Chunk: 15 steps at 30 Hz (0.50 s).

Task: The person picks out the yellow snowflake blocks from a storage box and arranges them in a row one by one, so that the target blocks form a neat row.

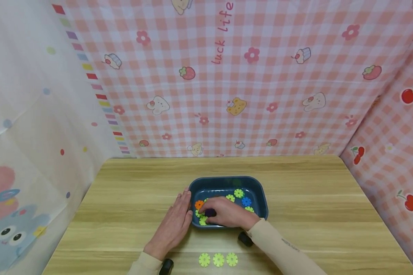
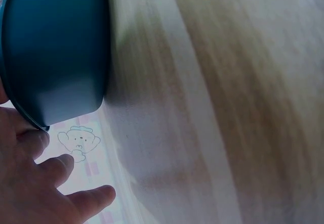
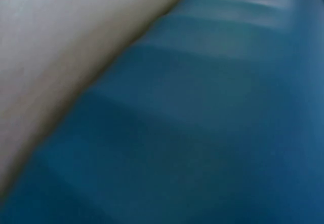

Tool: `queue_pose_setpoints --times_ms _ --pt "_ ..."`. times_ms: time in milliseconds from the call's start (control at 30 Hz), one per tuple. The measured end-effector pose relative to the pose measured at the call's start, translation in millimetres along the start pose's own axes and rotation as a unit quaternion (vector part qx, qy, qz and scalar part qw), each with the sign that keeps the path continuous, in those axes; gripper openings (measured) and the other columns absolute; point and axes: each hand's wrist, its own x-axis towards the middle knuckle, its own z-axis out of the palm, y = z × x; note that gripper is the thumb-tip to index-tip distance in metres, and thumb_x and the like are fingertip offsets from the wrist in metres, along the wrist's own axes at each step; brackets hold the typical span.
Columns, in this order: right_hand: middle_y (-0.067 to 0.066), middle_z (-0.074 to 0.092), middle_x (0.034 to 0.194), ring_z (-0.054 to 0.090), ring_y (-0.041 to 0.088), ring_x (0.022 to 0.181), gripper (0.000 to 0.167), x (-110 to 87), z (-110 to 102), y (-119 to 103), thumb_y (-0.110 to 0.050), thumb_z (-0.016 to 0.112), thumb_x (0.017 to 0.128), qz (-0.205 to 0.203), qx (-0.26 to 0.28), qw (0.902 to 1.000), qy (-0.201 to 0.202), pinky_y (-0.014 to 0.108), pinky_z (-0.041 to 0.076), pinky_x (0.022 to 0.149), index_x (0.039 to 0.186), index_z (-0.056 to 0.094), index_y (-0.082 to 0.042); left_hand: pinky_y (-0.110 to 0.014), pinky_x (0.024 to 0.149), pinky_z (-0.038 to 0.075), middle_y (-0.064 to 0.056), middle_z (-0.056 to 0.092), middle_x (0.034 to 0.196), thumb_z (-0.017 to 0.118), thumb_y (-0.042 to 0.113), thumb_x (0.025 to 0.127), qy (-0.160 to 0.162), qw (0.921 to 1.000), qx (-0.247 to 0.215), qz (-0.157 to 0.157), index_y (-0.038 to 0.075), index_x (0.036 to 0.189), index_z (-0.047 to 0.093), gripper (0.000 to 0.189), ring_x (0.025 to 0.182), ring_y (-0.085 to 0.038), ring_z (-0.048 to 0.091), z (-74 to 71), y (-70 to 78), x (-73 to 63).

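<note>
A dark blue tray (image 1: pixel 227 179) holds several snowflake discs: light green ones (image 1: pixel 238 193), an orange one (image 1: pixel 199 204) and a blue one (image 1: pixel 246 201). My right hand (image 1: pixel 227 212) reaches into its left part, thumb and forefinger bent and apart over green discs. A dark purple patch shows between them; whether it is a disc, or gripped, is unclear. Straight fingers of my left hand (image 1: pixel 173 221) rest along the tray's left side. In the left wrist view, that hand (image 2: pixel 35 178) touches the tray's rim. The right wrist view shows mostly blurred blue tray wall (image 3: pixel 202 107).
Three light green discs (image 1: pixel 218 259) lie in a row on the wooden table (image 1: pixel 141 191), in front of the tray. Black wrist devices (image 1: pixel 245 239) sit by both wrists. A pink checked cloth (image 1: pixel 210 88) hangs behind the table.
</note>
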Motion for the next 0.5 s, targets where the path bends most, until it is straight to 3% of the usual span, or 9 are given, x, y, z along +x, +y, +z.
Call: queue_pose_setpoints --times_ms 500 --pt "-0.004 0.073 0.121 0.063 0.004 0.111 0.033 10.4 3.2 9.3 -0.013 0.083 0.09 -0.001 0.0 0.999 -0.044 0.026 0.05 0.103 0.122 0.076 -0.013 -0.066 0.114 0.035 -0.011 0.019 0.172 0.042 0.022 0.112 -0.004 1.0 -0.006 -0.003 0.002 0.164 0.024 0.058 0.154 -0.038 0.026 0.5 0.2 0.0"
